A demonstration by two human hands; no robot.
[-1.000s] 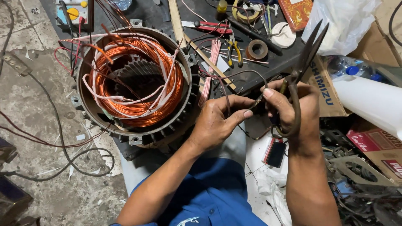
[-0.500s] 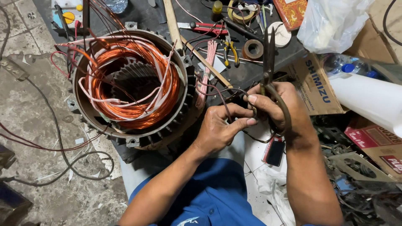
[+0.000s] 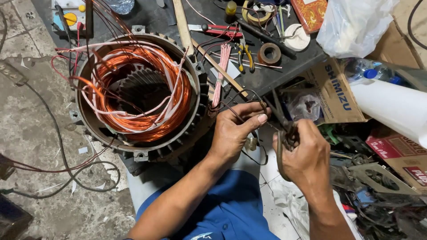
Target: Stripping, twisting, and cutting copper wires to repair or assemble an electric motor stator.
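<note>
The biggest thing is the round grey metal motor stator [image 3: 195, 95] with its ring of orange copper winding [image 3: 175, 95] and pale sleeved leads, which lies on the dark worktop [image 3: 271, 78] with its opening facing up. To its right, at the table edge, a brown cardboard box [image 3: 340, 95] stands open, and beyond it a white plastic bag [image 3: 351, 24] rests at the top right corner.

The right hand [image 3: 307, 160] is below the box, its fingers closed around the handles of dark metal scissors [image 3: 281, 119]. The long axis of the scissors runs almost along the line from the person to the table, and the tip points away from the person, slightly to the left. I cannot tell if the blades are open or closed.

The left hand [image 3: 233, 131] is just beside it, next to the stator rim. Its thumb and fingers pinch a thin dark wire [image 3: 249, 92], which loops above the fingers and reaches the scissor tip.

Smaller things lie further back on the worktop: yellow-handled pliers [image 3: 245, 53], a brown roll of tape [image 3: 269, 53] and a red-handled tool [image 3: 222, 30].
</note>
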